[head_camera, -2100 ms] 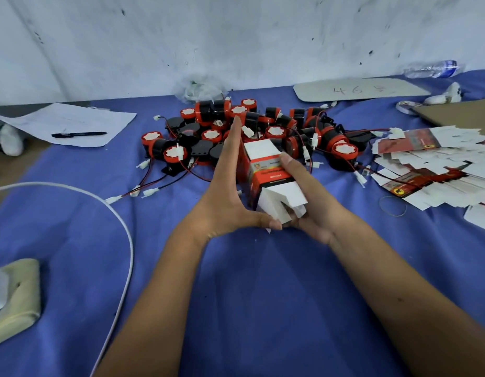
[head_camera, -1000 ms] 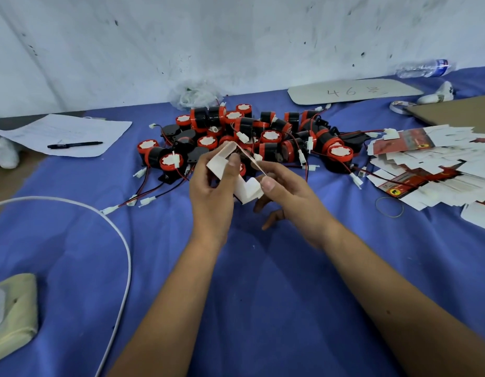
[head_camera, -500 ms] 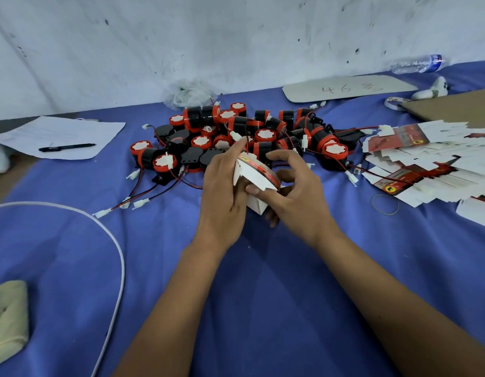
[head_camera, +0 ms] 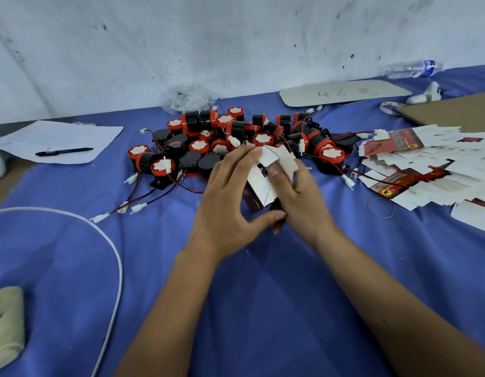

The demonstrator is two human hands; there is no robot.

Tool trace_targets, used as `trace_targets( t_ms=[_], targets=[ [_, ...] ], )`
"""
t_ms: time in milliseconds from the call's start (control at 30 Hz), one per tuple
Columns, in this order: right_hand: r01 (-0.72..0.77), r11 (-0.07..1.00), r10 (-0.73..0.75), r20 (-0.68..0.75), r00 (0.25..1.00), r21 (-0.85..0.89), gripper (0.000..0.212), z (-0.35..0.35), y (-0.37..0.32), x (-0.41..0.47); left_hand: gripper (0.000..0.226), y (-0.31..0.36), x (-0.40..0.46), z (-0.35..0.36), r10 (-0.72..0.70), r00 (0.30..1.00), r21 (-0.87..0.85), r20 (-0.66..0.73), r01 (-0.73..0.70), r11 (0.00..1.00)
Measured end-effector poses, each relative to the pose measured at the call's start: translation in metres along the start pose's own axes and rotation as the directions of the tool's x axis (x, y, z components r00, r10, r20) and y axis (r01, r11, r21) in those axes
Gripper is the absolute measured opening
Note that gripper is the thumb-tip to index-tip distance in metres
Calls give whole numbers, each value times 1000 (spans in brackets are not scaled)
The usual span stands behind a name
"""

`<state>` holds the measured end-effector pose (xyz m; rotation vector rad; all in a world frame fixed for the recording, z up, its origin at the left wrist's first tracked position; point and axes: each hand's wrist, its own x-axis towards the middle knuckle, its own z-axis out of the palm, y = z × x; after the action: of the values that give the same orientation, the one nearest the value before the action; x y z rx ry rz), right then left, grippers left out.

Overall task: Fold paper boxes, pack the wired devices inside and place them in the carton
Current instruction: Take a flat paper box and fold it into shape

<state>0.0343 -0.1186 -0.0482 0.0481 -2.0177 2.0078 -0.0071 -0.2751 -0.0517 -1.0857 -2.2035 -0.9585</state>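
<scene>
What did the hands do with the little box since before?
The paper box was turned over: its white flaps now face up, and both hands still grip it, left hand and right hand. The pile of devices, flat boxes and pen stayed put.

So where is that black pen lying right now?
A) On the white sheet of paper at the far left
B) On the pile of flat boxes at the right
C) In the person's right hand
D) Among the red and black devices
A: the pen lies on the white sheet at the far left, away from both hands, which hold a paper box.
</scene>
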Motion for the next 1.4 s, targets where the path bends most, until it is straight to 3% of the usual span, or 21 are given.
trace_targets(
  t_ms=[100,267,367,500,567,667,833,967,1133,1267,1400],
  targets=[
    [57,995,-49,95,994,-80,29,-2,0,-2,84,1,0,-1,-13,1000,-11,14,13,1000],
    [-102,994,82,385,919,30,58,0,-3,-8,41,-3,2,-6,-21,995,48,-98,26,999],
    [-145,972,41,469,882,187,57,3,-6,-8,37,-3,2,-8,-9,995,72,-97,16,997],
    [-184,935,27,457,889,303,74,2,-6,-9,39,-1,3,-10,5,993,30,-116,-1,1000],
    [-172,929,-2,471,882,328,72,2,-7,-8,39,0,3,-11,8,991,12,-133,-7,1000],
    [-272,883,33,528,849,383,64,2,-13,-6,38,-3,2,-12,-7,988,15,-152,10,1000],
    [-155,943,35,375,926,296,49,3,-8,-7,41,1,2,-6,16,993,4,-118,-16,1000],
    [-52,979,9,216,976,195,44,3,-3,-5,48,6,1,-4,3,997,-97,-80,-11,995],
    [-81,986,65,109,992,143,39,-3,3,-1,107,-3,-1,-11,-128,989,-249,72,142,958],
    [-86,995,73,202,977,56,34,-9,4,2,96,-13,-3,-12,-111,992,-66,65,116,991],
    [-33,998,44,223,974,-51,34,-14,1,5,86,-16,-3,-11,-90,996,-56,26,91,994]
  ],
)
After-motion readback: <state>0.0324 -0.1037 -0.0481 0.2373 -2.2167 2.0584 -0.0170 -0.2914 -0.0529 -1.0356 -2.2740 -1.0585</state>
